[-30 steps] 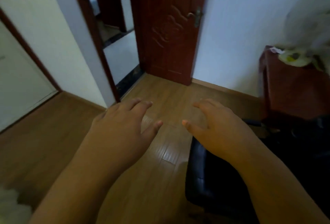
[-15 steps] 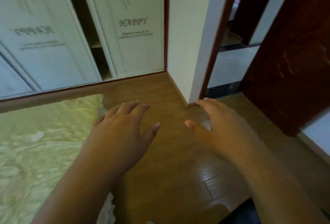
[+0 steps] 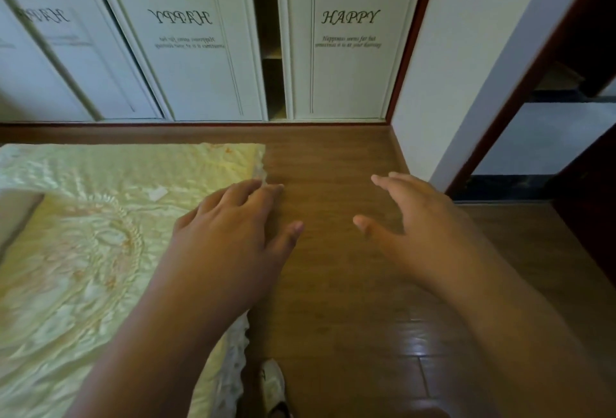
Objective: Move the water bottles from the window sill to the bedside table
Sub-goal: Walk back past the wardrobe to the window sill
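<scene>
Head view: left hand [image 3: 230,231] held out palm down, fingers relaxed and slightly spread, gripping nothing, above the corner of a pale yellow quilted satin bedspread [image 3: 83,251] with a frilled edge. Right hand [image 3: 416,227] held out alongside, well apart from the left, fingers straight and loose, thumb out, also holding nothing, above the brown wood-plank floor [image 3: 333,317]. Beyond the bed, white sliding wardrobe doors [image 3: 346,51] printed with "HAPPY" in script, a narrow dark gap between two panels showing shelves. To the right, a white wall corner [image 3: 466,51] and a dark red-brown door frame [image 3: 520,91] opening onto another room. A light-coloured shoe [image 3: 273,384] low on the floor beside the bed's frill. No water bottles, window sill or bedside table in view; their position cannot be told.
</scene>
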A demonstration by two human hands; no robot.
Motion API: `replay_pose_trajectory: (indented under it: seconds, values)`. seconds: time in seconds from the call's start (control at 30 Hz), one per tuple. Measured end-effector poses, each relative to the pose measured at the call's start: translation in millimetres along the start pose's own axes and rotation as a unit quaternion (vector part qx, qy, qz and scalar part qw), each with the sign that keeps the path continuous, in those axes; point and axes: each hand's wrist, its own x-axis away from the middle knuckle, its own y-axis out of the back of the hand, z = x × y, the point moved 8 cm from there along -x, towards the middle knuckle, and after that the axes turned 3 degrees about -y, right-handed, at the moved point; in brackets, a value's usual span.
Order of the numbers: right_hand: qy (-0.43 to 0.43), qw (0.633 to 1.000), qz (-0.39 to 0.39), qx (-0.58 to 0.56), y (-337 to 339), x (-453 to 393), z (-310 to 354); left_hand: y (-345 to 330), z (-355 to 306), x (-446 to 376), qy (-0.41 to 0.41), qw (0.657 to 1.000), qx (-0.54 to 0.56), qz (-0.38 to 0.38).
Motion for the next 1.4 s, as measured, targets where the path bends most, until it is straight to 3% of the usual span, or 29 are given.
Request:
replay_pose_trajectory:
  seconds: [0.73,1.03,1.4]
  values:
    - [-0.023,0.999,-0.021,0.022,-15.2,-214.5,93.7,20.8,129.4,-212.7,-0.002,1.0,0.01,0.004]
    - [0.002,1.0,0.009,0.008,-0.6,-333.2,73.0,15.6,118.1,-316.3,0.012,1.0,-0.007,0.004]
    - [0.074,0.997,0.032,-0.015,65.6,-481.4,47.4,23.4,70.1,-457.5,0.048,0.998,-0.014,-0.023]
